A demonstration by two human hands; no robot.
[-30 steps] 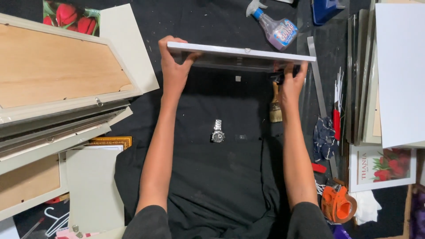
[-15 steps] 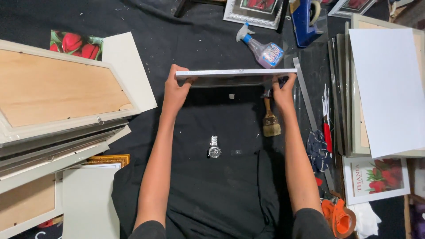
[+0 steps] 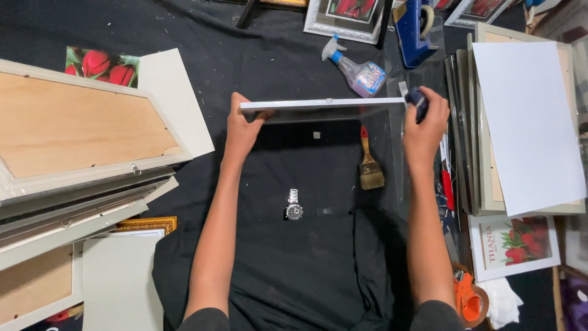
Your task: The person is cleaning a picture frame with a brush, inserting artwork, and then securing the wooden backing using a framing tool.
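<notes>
Left hand [image 3: 242,125] grip holds frame [image 3: 318,105] left end; right hand [image 3: 422,125] grip closed on dark cloth [image 3: 419,101] at right end.

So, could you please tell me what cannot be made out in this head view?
- White frame: seen edge-on, so its face is hidden.
- Right hand: its fingers cover the small dark thing they grip.
- Left hand: fingertips hidden behind the frame.
- Orange tool: cut off by the bottom edge.
</notes>
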